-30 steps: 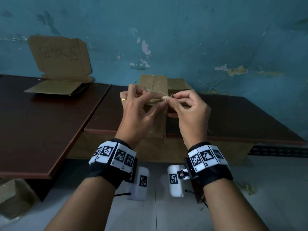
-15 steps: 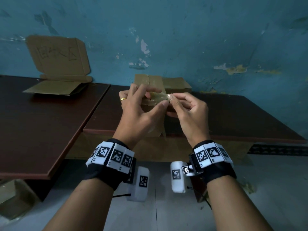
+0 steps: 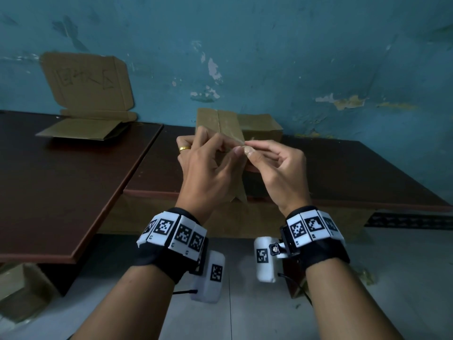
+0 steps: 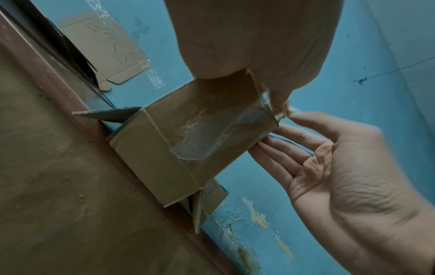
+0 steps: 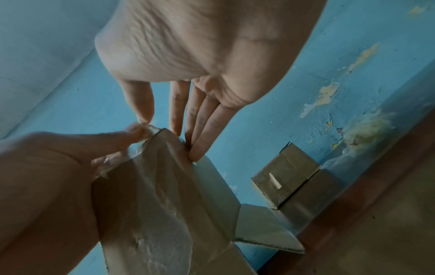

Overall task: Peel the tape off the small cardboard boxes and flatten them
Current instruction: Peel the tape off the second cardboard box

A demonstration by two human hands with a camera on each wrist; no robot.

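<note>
I hold a small brown cardboard box (image 3: 240, 182) in the air over the front edge of the dark table (image 3: 343, 173). My left hand (image 3: 218, 146) grips it from the left, thumb on the near top edge. Clear tape (image 4: 202, 137) lies wrinkled and partly lifted across its side (image 4: 153, 158), and its end flaps (image 4: 105, 114) stand open. My right hand (image 3: 248, 148) pinches the loose tape end (image 5: 147, 128) at the box's top corner, its other fingers (image 5: 200, 130) straight against the far side of the box (image 5: 169, 195).
A taped box (image 3: 259, 126) stands on the table by the blue wall, also seen as box (image 5: 284, 176). Flattened cardboard (image 3: 81, 130) lies on the left table (image 3: 61, 192), with a marked sheet (image 3: 85, 82) leaning on the wall. Another box (image 3: 22, 288) sits on the floor at lower left.
My right hand's outer fingers have uncurled and spread. The pinch on the tape end stays at the box's top corner, and both hands have shifted only slightly.
</note>
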